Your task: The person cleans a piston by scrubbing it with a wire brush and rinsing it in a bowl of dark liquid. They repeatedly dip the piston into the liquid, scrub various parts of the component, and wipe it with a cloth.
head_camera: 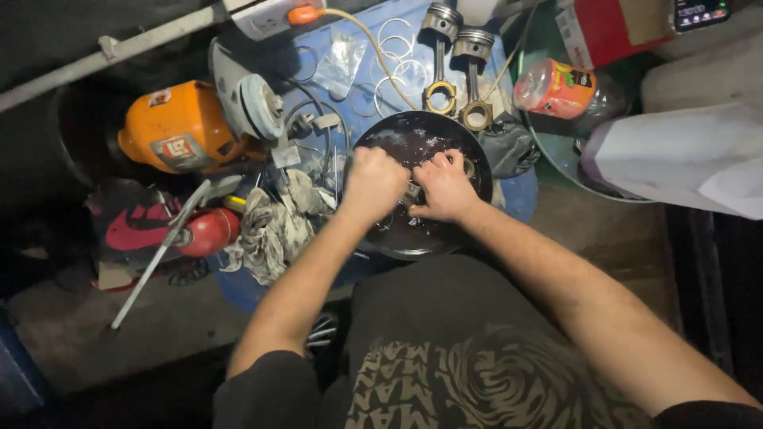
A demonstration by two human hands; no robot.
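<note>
Nearest the camera is the person's dark printed shirt (477, 365), with both bare forearms reaching forward from it. The left hand (373, 183) is curled into a loose fist over the near left part of a round dark pan (397, 238). What it grips cannot be made out, since the fingers are turned down and away. The right hand (445, 189) sits just beside it, fingers bent and pressed down into the middle of the pan on a small metal part (412, 193) that shows only as a pale glint between the two hands. Whether the right hand has closed on it cannot be told. The pan holds dark wet liquid with pale flecks and rests on a blue round counter (517, 199).

Left of the pan a dirty grey rag (274, 226) lies crumpled on the counter, and beyond that a red canister (208, 230) and a long pale rod (159, 258) cross a dark bag with a red mark (131, 226).

Further off, an orange machine (187, 131) with a grey round disc (258, 107) stands at the left. Behind the pan, two pistons with their rods (457, 67) lie side by side, their lower ends touching the pan's far rim. Thin metal rings (397, 44) and a clear plastic bag (342, 59) lie near them. To the right a plastic bottle with an orange label (560, 89) lies on its side, by a red box (604, 28) and white paper (683, 155).
</note>
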